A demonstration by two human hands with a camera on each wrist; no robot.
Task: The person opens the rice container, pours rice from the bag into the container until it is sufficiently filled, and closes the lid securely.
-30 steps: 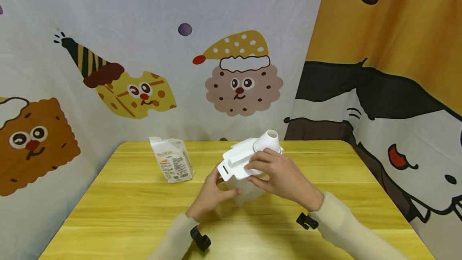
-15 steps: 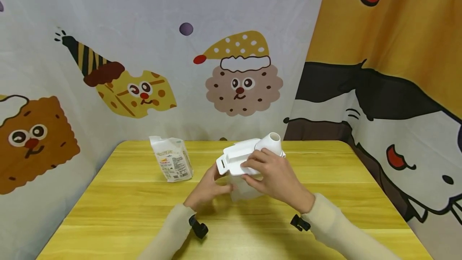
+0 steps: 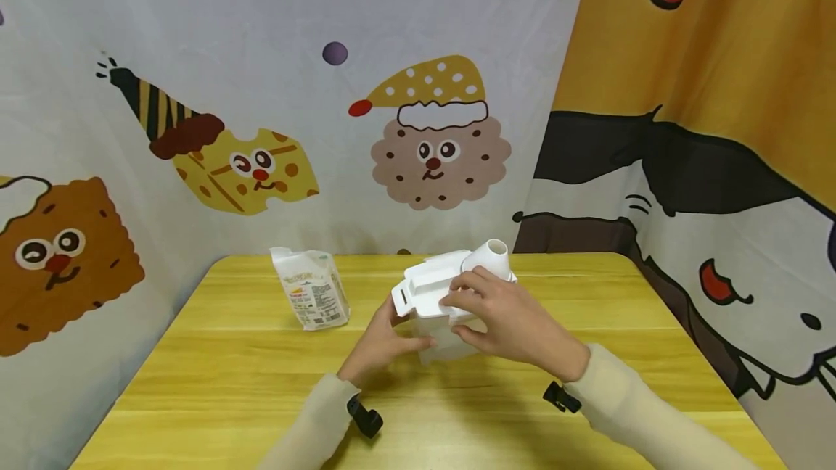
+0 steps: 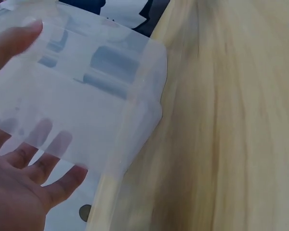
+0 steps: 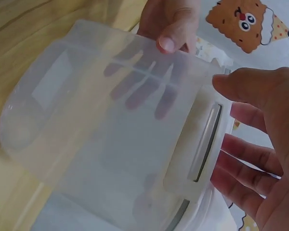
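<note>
A translucent plastic storage container point(image 3: 439, 345) stands tilted over the middle of the table. Its white lid point(image 3: 427, 289) carries a tapered white spout point(image 3: 494, 258) at the right end and a slotted tab at the left. My left hand point(image 3: 381, 343) grips the container's left side, thumb on the near wall; in the right wrist view its fingers show through the plastic. My right hand point(image 3: 506, 316) holds the lid's near edge, fingertips on top and thumb point(image 5: 241, 85) below at the rim. In the left wrist view the container wall point(image 4: 111, 139) looks see-through.
A white printed bag point(image 3: 315, 294) stands upright on the wooden table point(image 3: 215, 383), left of the container. Behind the table's far edge hangs a curtain point(image 3: 274, 35) with cartoon prints. Black straps point(image 3: 364, 418) sit on both sleeved wrists.
The container and its lid have shifted slightly, the tabbed end coming up and a little left. Both hands keep hold of them. The bag has stayed put.
</note>
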